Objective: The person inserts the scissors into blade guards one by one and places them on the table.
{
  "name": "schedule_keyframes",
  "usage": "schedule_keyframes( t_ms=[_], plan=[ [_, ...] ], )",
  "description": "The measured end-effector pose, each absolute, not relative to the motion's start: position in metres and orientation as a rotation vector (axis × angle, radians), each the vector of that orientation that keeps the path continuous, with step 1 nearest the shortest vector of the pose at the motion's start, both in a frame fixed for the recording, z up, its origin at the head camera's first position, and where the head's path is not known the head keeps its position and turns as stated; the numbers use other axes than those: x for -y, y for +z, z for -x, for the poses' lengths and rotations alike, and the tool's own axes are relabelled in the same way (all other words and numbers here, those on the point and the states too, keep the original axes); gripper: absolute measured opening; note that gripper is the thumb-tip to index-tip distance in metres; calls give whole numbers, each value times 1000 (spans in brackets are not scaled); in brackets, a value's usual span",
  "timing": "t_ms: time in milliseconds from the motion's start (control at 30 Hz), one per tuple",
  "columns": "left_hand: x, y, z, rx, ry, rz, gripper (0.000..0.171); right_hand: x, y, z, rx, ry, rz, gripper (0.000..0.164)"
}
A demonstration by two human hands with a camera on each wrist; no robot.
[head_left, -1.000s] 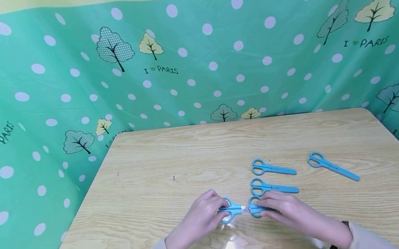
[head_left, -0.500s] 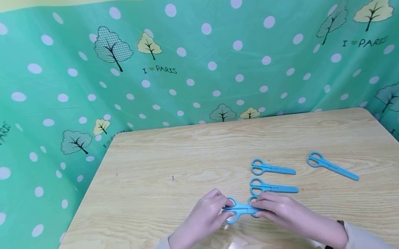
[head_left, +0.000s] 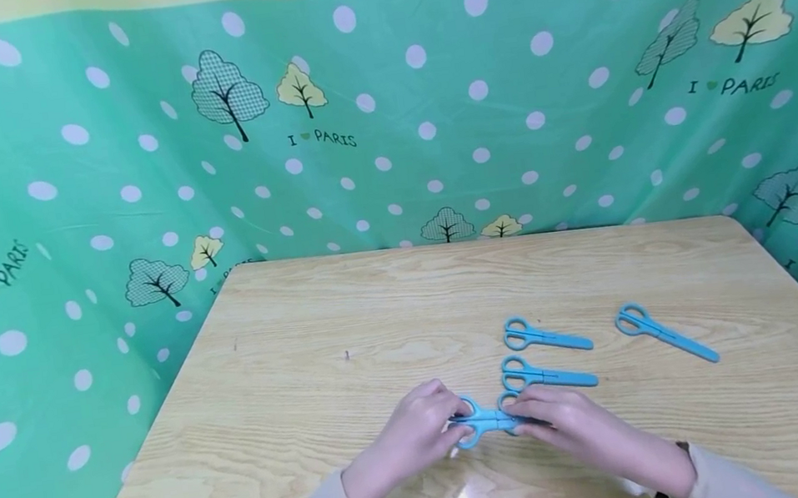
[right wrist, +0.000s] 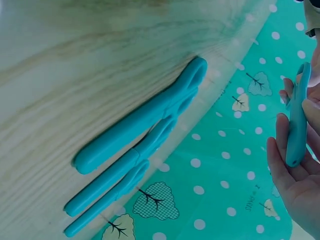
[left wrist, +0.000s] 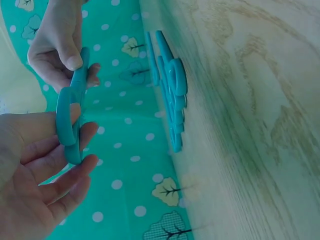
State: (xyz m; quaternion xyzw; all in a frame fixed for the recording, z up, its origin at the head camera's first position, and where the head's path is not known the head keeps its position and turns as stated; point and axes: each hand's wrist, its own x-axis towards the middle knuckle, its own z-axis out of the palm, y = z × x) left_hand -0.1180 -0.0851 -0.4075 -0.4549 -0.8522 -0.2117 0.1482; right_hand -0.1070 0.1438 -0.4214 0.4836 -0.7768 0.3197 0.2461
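Note:
Both hands hold one blue pair of scissors (head_left: 487, 421) just above the wooden table (head_left: 377, 311), near its front edge. My left hand (head_left: 424, 437) grips the ring handle end; in the left wrist view its fingers (left wrist: 55, 165) curl round the loop (left wrist: 67, 125). My right hand (head_left: 553, 418) pinches the other end, thumb and fingers (left wrist: 60, 50) closed on the blade part. The held scissors (right wrist: 297, 120) also show edge-on in the right wrist view.
Three more blue scissors lie on the table to the right: one (head_left: 547, 374) just behind the right hand, one (head_left: 547, 336) farther back, one (head_left: 663, 332) far right. A green dotted cloth (head_left: 382, 117) walls the table on three sides.
A second ago the held scissors showed a pale gap between two blue parts. The hands have pushed them together, and the gap is gone. The scissors on the table have not moved.

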Motion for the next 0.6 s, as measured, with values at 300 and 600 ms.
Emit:
schedule_keyframes(
  t_ms=[300, 600],
  plan=[
    [83, -409, 115, 2442, -566, 1270, 16, -148, -424, 103, 2153, 909, -1258, 23],
    [88, -411, 113, 2359, -685, 1301, 15, -155, -425, 99, 2165, 944, -1254, 18]
  ],
)
